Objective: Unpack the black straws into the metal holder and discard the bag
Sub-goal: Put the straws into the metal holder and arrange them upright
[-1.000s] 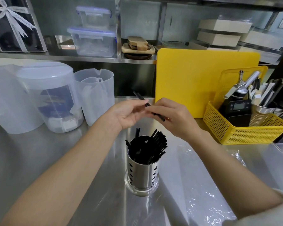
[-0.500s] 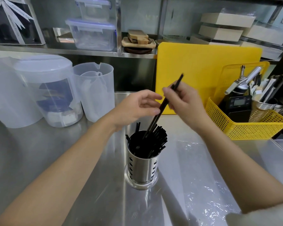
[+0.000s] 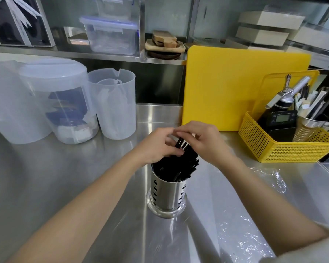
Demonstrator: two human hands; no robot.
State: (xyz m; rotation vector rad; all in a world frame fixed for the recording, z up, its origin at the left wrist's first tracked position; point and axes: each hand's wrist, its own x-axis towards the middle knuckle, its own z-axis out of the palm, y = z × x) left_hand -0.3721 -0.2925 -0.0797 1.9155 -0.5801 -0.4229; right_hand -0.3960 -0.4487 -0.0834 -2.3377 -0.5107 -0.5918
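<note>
Down on straws (image 3: 180, 165) now, seemingly: hands (image 3: 158, 147) (image 3: 204, 142).

We cannot tell whether the left hand (image 3: 158, 147) or the right hand (image 3: 205, 141) pinches any black straws (image 3: 186, 162): curled fingers cover the tips. The metal holder (image 3: 167, 194) hides their lower lengths. The clear bag (image 3: 241, 224) runs off the bottom edge, the yellow basket (image 3: 285, 149) off the right; the scale (image 3: 281, 118) shows a display too small to read.
</note>
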